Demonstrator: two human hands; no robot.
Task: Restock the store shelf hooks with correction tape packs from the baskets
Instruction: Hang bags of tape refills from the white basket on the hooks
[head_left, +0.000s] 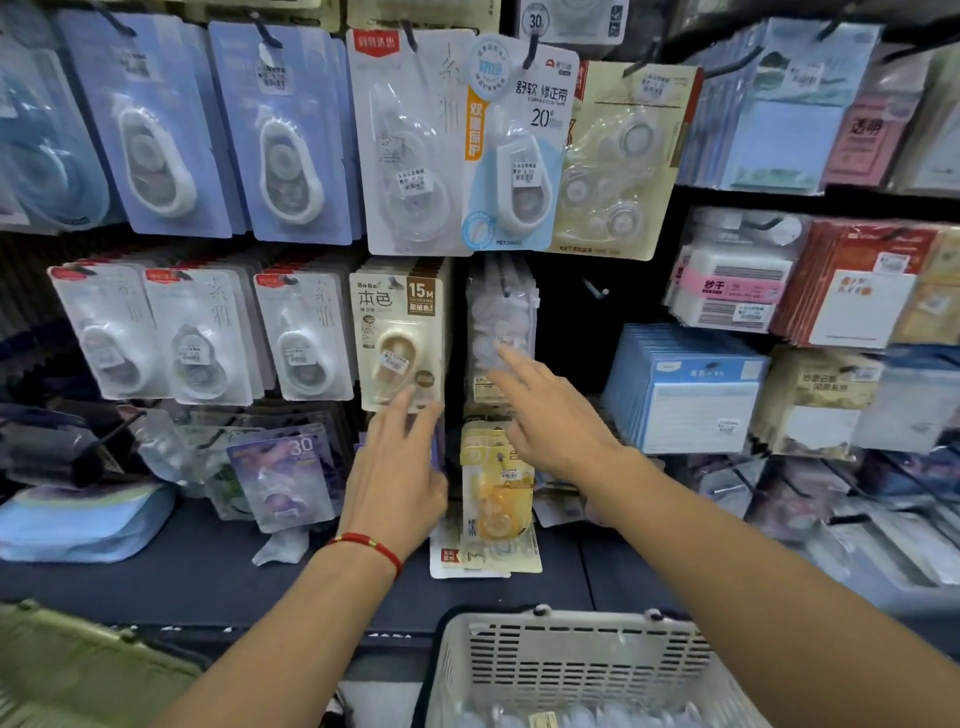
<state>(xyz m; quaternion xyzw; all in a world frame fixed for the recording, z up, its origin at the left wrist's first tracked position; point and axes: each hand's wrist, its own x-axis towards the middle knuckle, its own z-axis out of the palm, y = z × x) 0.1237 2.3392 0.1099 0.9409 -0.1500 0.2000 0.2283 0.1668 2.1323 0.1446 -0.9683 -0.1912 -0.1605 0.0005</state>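
Here, both hands reach into the middle of the frame. The left hand (397, 467) lies with fingers loosely spread, holding nothing, under the beige pack (399, 340). The right hand (545, 415) has straight fingers touching the clear packs (501, 322) on their hook. Judged light, stiff-carded, slippery blisters; best pinched at the top hole. The white basket (566, 660), lower centre, holds blurred bluish packs (597, 719).

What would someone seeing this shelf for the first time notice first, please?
Two bare hands reach into the middle of the display: the left hand touches the bottom of a beige correction tape pack, and the right hand stretches its fingers toward clear packs on the next hook. Below, a white basket sits at the bottom edge.
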